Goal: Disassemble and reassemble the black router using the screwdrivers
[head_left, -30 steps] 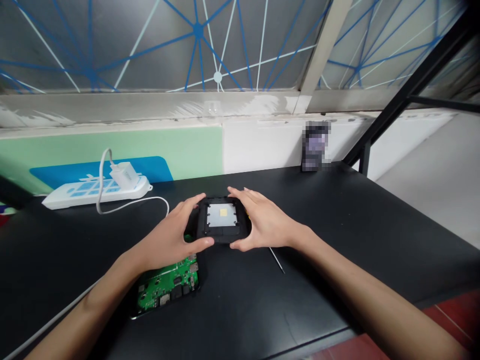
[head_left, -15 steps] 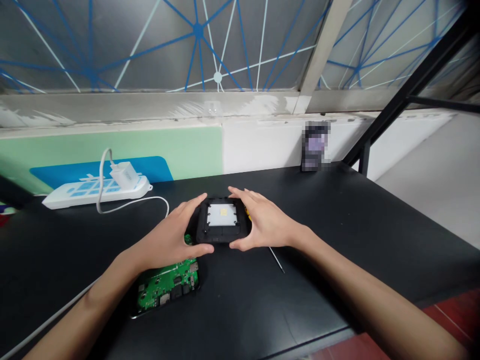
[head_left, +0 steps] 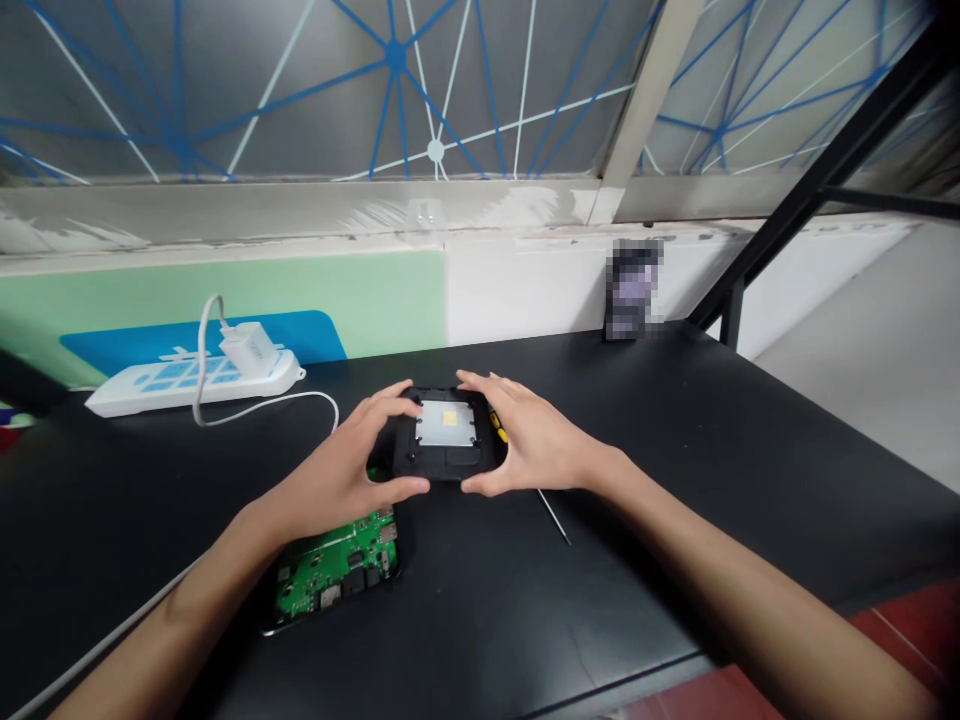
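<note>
Between both hands, above the black table, is a black plastic housing point(head_left: 442, 462) with a silver metal plate and a small yellowish square on its top. My left hand point(head_left: 352, 450) grips its left side, thumb at the near edge and fingers at the far edge, one fingertip by the plate. On the other side, my right hand point(head_left: 532, 440) holds the right end the same way. Under my left hand lies a green circuit board point(head_left: 337, 565) in a dark shell, partly covered by the wrist. A screwdriver point(head_left: 553, 515) with a yellow-and-black handle lies partly hidden behind my right hand.
A white power strip point(head_left: 112, 395) with a plugged-in charger point(head_left: 250, 350) stands at the back left, its white cable point(head_left: 315, 397) running across the table point(head_left: 675, 440). A blurred upright phone-like object point(head_left: 631, 290) leans on the back wall. A black metal frame point(head_left: 780, 215) rises at the right.
A left fingertip has shifted onto the housing's top beside the metal plate. The housing is tilted slightly differently, and both hands keep holding it in nearly the same place.
</note>
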Tool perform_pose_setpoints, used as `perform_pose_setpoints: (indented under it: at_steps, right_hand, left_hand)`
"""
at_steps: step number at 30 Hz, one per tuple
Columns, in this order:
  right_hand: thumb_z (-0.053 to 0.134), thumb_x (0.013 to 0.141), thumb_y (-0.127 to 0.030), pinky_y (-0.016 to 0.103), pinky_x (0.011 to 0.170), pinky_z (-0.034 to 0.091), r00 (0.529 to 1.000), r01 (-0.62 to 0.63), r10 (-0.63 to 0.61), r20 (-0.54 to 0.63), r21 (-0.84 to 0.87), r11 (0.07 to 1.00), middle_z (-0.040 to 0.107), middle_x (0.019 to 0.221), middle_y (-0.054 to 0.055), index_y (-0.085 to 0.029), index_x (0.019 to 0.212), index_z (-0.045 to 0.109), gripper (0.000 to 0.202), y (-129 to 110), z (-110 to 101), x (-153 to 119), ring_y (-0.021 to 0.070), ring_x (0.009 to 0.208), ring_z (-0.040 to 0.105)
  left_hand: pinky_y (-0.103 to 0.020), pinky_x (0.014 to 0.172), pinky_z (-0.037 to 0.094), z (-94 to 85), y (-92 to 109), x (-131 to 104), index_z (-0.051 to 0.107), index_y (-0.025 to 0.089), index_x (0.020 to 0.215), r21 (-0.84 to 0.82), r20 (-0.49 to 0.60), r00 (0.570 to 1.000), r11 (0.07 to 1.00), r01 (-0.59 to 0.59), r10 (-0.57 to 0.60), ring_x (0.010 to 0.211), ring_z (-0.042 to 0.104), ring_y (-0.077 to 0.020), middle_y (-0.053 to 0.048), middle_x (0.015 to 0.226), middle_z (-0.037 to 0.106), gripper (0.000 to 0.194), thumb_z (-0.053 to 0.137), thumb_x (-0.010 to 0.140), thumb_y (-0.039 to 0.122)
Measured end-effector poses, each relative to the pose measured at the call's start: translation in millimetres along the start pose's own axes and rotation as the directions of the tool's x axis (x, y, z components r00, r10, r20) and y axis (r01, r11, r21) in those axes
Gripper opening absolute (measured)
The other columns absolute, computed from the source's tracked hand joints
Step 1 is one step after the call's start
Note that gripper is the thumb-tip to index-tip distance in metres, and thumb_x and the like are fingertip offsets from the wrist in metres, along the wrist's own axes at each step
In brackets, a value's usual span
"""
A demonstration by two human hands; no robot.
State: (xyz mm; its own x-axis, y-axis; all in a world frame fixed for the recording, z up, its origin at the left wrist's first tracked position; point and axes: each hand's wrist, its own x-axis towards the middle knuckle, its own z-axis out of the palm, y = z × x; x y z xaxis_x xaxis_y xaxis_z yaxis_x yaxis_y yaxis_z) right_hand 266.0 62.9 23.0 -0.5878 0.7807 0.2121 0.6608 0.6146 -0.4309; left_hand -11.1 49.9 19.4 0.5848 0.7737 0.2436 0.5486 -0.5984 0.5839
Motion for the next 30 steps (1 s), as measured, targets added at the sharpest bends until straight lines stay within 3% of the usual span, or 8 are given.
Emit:
perform_pose_setpoints:
  at_steps: [3, 6, 12, 22, 25, 30]
  right_hand:
    - [0.083, 0.063, -0.062, 0.063, 0.121, 0.034, 1.000, 0.001, -0.001, 0.004, -0.006, 1.000, 0.049, 0.156, 0.024, -0.009, 0.159, 0.026, 0.124, 0.7, 0.9, 0.0, 0.0419, 0.148, 0.042]
    - [0.083, 0.063, -0.061, 0.063, 0.121, 0.035, 1.000, -0.001, 0.001, 0.001, -0.009, 1.000, 0.050, 0.154, 0.024, -0.009, 0.159, 0.026, 0.123, 0.0, 0.9, 0.0, 0.0416, 0.148, 0.043]
    - [0.083, 0.063, -0.061, 0.060, 0.123, 0.033, 1.000, -0.013, 0.013, 0.003, -0.032, 0.999, 0.049, 0.156, 0.024, -0.006, 0.159, 0.026, 0.124, -2.2, 0.3, 0.4, 0.0409, 0.148, 0.043]
    - [0.082, 0.063, -0.063, 0.062, 0.123, 0.034, 1.000, 0.005, -0.006, -0.011, -0.101, 0.995, 0.043, 0.159, 0.026, -0.006, 0.159, 0.027, 0.124, -1.4, 3.3, 0.2, 0.0422, 0.147, 0.044]
    - [0.082, 0.063, -0.063, 0.062, 0.121, 0.036, 1.000, 0.004, -0.005, -0.011, -0.095, 0.995, 0.044, 0.159, 0.025, -0.008, 0.159, 0.028, 0.123, -1.8, 2.5, -0.6, 0.0428, 0.148, 0.043]
    - [0.083, 0.062, -0.062, 0.062, 0.121, 0.036, 1.000, 0.017, -0.017, 0.003, -0.101, 0.995, 0.043, 0.160, 0.025, -0.008, 0.159, 0.028, 0.124, -3.2, 0.8, -2.7, 0.0453, 0.148, 0.041]
  left_hand:
    - [-0.059, 0.118, 0.037, 0.0, 1.8, -0.3, 0.052, 0.031, 0.118, -0.004, 0.049, 0.999, 1.000, -0.017, 0.017, 0.155, 0.027, -0.0373, -0.010, 0.168, 0.029, 0.036, 0.070, 0.093, 0.049]
    - [-0.058, 0.118, 0.037, 0.1, 2.9, 0.1, 0.053, 0.028, 0.107, -0.021, 0.078, 0.997, 1.000, -0.018, 0.020, 0.158, 0.020, -0.0361, -0.010, 0.168, 0.029, 0.026, 0.068, 0.095, 0.047]
    - [-0.057, 0.119, 0.036, 0.3, 2.9, 1.6, 0.054, 0.028, 0.099, -0.058, 0.081, 0.997, 0.998, -0.008, 0.013, 0.159, 0.016, -0.0351, -0.009, 0.167, 0.032, 0.024, 0.068, 0.095, 0.047]
    - [-0.057, 0.117, 0.038, -0.2, 2.6, 0.5, 0.054, 0.027, 0.099, 0.026, 0.118, 0.993, 1.000, -0.008, 0.005, 0.158, 0.017, -0.0347, -0.009, 0.168, 0.028, 0.023, 0.066, 0.096, 0.047]
    - [-0.058, 0.117, 0.039, 0.3, 1.0, 0.2, 0.051, 0.029, 0.107, 0.007, 0.069, 0.998, 1.000, -0.003, 0.002, 0.155, 0.026, -0.0350, -0.010, 0.165, 0.031, 0.030, 0.069, 0.093, 0.048]
    - [-0.061, 0.116, 0.040, 1.2, 1.2, -1.3, 0.038, 0.030, 0.137, 0.077, 0.025, 1.000, 0.997, 0.005, -0.006, 0.147, 0.039, -0.0374, -0.014, 0.160, 0.036, 0.069, 0.077, 0.084, 0.049]
